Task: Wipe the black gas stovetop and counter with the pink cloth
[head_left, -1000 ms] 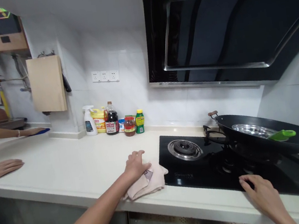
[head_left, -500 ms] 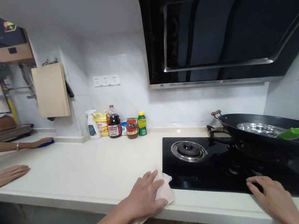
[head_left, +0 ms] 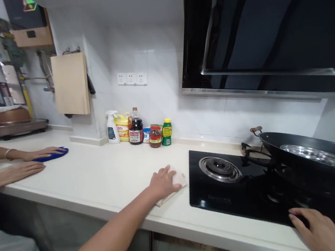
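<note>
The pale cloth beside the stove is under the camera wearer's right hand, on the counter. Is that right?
Not quite: the head view shows the pale cloth under the camera wearer's left hand, on the counter beside the stove.

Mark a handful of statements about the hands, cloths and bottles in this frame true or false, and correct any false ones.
1. The left hand lies on the pale cloth. True.
2. The right hand is at the front edge of the stove. True.
3. Both hands touch the pale cloth. False: only the left hand does.
4. A co-worker's hand is on the blue cloth. True.
5. The blue cloth lies on the stove. False: it lies on the counter.
6. The spray bottle is the rightmost bottle. False: the green bottle is.
</note>
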Motion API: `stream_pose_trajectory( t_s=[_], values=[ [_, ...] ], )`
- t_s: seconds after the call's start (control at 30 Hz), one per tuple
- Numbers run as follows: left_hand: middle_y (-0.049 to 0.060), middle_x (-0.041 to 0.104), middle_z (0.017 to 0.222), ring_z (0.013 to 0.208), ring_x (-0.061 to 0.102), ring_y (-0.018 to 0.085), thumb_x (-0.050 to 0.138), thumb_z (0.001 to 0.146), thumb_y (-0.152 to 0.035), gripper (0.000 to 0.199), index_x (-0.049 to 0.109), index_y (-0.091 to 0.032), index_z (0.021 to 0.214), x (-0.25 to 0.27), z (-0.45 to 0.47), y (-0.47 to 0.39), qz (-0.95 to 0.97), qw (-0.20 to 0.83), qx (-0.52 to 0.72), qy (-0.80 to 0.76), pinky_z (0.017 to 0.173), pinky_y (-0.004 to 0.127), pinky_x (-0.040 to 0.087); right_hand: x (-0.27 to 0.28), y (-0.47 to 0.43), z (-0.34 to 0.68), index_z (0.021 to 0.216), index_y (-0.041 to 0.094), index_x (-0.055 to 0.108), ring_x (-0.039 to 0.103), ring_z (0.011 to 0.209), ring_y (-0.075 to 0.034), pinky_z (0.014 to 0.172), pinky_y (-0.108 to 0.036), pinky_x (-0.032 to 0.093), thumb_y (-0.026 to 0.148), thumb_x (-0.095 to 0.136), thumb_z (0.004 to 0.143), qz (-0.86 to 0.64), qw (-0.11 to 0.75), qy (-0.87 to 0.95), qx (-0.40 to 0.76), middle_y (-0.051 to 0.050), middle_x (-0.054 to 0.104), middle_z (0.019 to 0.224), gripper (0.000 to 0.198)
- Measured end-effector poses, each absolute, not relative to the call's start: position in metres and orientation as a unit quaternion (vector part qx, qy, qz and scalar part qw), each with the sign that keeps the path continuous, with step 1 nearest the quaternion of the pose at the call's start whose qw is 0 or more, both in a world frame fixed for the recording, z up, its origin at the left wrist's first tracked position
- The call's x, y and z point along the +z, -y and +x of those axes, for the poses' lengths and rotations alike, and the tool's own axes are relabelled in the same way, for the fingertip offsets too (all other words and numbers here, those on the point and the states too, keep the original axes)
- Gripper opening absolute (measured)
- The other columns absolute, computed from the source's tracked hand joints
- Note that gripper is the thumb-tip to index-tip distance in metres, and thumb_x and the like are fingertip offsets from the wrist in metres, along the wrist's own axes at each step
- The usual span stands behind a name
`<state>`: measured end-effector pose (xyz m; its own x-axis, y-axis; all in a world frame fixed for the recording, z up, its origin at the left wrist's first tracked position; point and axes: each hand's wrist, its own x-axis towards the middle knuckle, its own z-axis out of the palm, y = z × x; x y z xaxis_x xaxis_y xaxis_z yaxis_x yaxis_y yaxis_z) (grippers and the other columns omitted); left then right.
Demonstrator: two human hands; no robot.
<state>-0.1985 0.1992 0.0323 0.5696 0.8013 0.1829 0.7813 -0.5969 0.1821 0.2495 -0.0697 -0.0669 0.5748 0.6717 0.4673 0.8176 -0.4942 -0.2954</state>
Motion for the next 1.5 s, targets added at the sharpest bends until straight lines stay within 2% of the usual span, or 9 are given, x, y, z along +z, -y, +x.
stream_pose_trajectory(
  t_s=[0.4, 0.5, 0.67, 0.8, 0.97, 1.13, 1.27, 1.4, 1.5],
  values=[
    [0.018, 0.036, 0.161, 0.139, 0.044, 0.042, 0.043, 0.088, -0.067, 0.073, 0.057, -0.018, 0.14, 0.039, -0.43, -0.223, 0.722, -0.019, 0.146, -0.676, 0.106, 0.057, 0.039, -0.061, 0.072, 0.245, 0.099, 0.03, 0.075, 0.062, 0.106, -0.04, 0.083, -0.054, 0.051, 0.064, 0.038, 0.079, -0.853, 0.258, 0.432, -0.136, -0.01, 0.069, 0.12, 0.054],
    [0.017, 0.044, 0.157, 0.136, 0.047, 0.039, 0.04, 0.09, -0.065, 0.072, 0.059, -0.015, 0.138, 0.026, -0.468, -0.207, 0.697, -0.053, 0.192, -0.688, 0.109, 0.05, 0.039, -0.06, 0.073, 0.245, 0.097, 0.03, 0.075, 0.062, 0.104, -0.041, 0.081, -0.056, 0.05, 0.065, 0.039, 0.077, -0.849, 0.273, 0.434, -0.13, -0.011, 0.07, 0.116, 0.054],
    [0.01, 0.054, 0.149, 0.133, 0.049, 0.03, 0.036, 0.096, -0.047, 0.049, 0.067, -0.019, 0.12, -0.008, -0.442, -0.171, 0.647, -0.155, 0.299, -0.684, 0.11, 0.043, 0.038, -0.063, 0.072, 0.247, 0.091, 0.031, 0.075, 0.061, 0.1, -0.043, 0.081, -0.06, 0.047, 0.066, 0.042, 0.075, -0.837, 0.298, 0.439, -0.136, -0.012, 0.071, 0.113, 0.051],
    [0.01, 0.054, 0.148, 0.137, 0.044, 0.029, 0.037, 0.097, -0.045, 0.043, 0.062, -0.025, 0.127, -0.03, -0.403, -0.147, 0.658, -0.174, 0.356, -0.64, 0.111, 0.045, 0.036, -0.064, 0.073, 0.244, 0.094, 0.03, 0.075, 0.059, 0.102, -0.044, 0.081, -0.06, 0.046, 0.064, 0.042, 0.076, -0.837, 0.293, 0.441, -0.138, -0.014, 0.07, 0.115, 0.051],
    [0.013, 0.031, 0.164, 0.149, 0.028, 0.034, 0.046, 0.091, -0.048, 0.066, 0.037, -0.025, 0.152, -0.038, -0.418, -0.135, 0.755, -0.15, 0.272, -0.578, 0.117, 0.051, 0.028, -0.064, 0.074, 0.243, 0.097, 0.028, 0.074, 0.059, 0.105, -0.042, 0.083, -0.058, 0.046, 0.065, 0.039, 0.076, -0.84, 0.273, 0.446, -0.144, -0.014, 0.069, 0.115, 0.055],
    [0.019, 0.013, 0.168, 0.153, 0.016, 0.041, 0.069, 0.064, -0.037, 0.11, 0.018, -0.019, 0.16, -0.014, -0.449, -0.133, 0.843, -0.135, 0.092, -0.512, 0.118, 0.052, 0.027, -0.067, 0.071, 0.247, 0.097, 0.031, 0.074, 0.059, 0.103, -0.043, 0.082, -0.059, 0.045, 0.065, 0.042, 0.075, -0.853, 0.278, 0.423, -0.126, -0.013, 0.069, 0.119, 0.052],
    [0.017, 0.023, 0.167, 0.152, 0.024, 0.037, 0.072, 0.058, -0.021, 0.107, 0.03, -0.02, 0.156, 0.009, -0.448, -0.148, 0.853, -0.164, 0.014, -0.495, 0.12, 0.05, 0.024, -0.068, 0.068, 0.248, 0.098, 0.029, 0.075, 0.059, 0.103, -0.043, 0.081, -0.059, 0.045, 0.064, 0.043, 0.074, -0.848, 0.281, 0.428, -0.135, -0.015, 0.069, 0.119, 0.053],
    [0.016, 0.036, 0.162, 0.152, 0.025, 0.035, 0.078, 0.064, -0.028, 0.092, 0.043, -0.022, 0.148, 0.012, -0.449, -0.166, 0.874, -0.19, 0.041, -0.445, 0.123, 0.052, 0.013, -0.068, 0.069, 0.246, 0.097, 0.028, 0.076, 0.061, 0.1, -0.042, 0.08, -0.057, 0.046, 0.063, 0.042, 0.075, -0.839, 0.286, 0.437, -0.152, -0.013, 0.07, 0.115, 0.053],
    [0.023, 0.04, 0.157, 0.149, 0.031, 0.036, 0.075, 0.072, -0.035, 0.086, 0.041, -0.012, 0.148, 0.002, -0.455, -0.169, 0.894, -0.202, 0.096, -0.389, 0.121, 0.049, 0.024, -0.07, 0.071, 0.245, 0.096, 0.029, 0.075, 0.061, 0.097, -0.042, 0.077, -0.056, 0.046, 0.062, 0.043, 0.078, -0.831, 0.288, 0.445, -0.166, -0.014, 0.071, 0.113, 0.049]
  ],
)
